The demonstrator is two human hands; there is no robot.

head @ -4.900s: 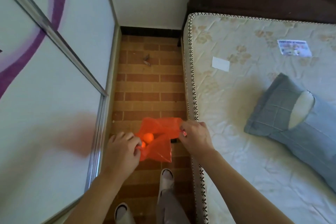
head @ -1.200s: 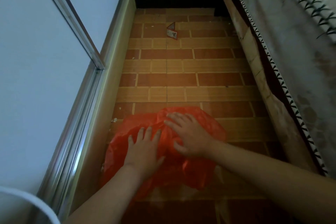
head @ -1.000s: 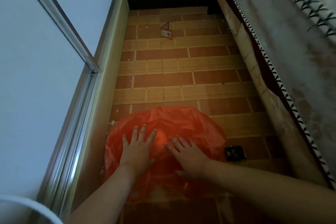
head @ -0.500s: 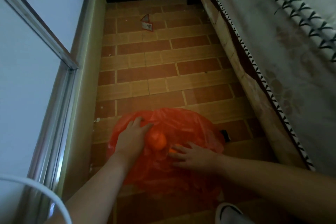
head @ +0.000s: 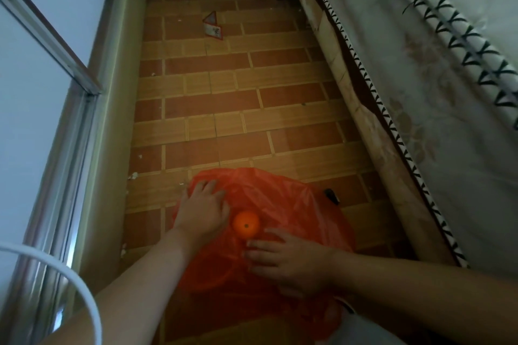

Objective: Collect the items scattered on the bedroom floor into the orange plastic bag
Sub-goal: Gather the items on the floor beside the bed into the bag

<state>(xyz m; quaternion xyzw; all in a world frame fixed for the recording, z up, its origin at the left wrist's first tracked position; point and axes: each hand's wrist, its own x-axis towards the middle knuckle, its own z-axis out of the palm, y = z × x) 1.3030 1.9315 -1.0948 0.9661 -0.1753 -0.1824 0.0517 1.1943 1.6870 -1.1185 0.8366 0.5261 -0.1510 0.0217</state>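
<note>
The orange plastic bag (head: 294,204) lies spread flat on the brick-pattern floor. A small orange fruit (head: 246,224) sits on it between my hands. My left hand (head: 203,209) rests flat on the bag's left part, fingers straight, just left of the fruit. My right hand (head: 288,258) presses on the bag below and right of the fruit, fingertips almost touching it. A small black item (head: 331,195) lies on the floor at the bag's right edge. A triangular paper scrap (head: 212,26) lies far ahead near the back wall.
The mattress side (head: 420,92) and the bed frame (head: 364,120) close off the right. A sliding wardrobe door with a metal rail (head: 70,126) bounds the left. A white cable (head: 70,283) curves at lower left. Small white crumbs (head: 134,175) dot the floor.
The view has tilted and shifted. The orange fruit now shows plainly between my hands. My left hand has straightened on the bag; my right hand stays just below the fruit.
</note>
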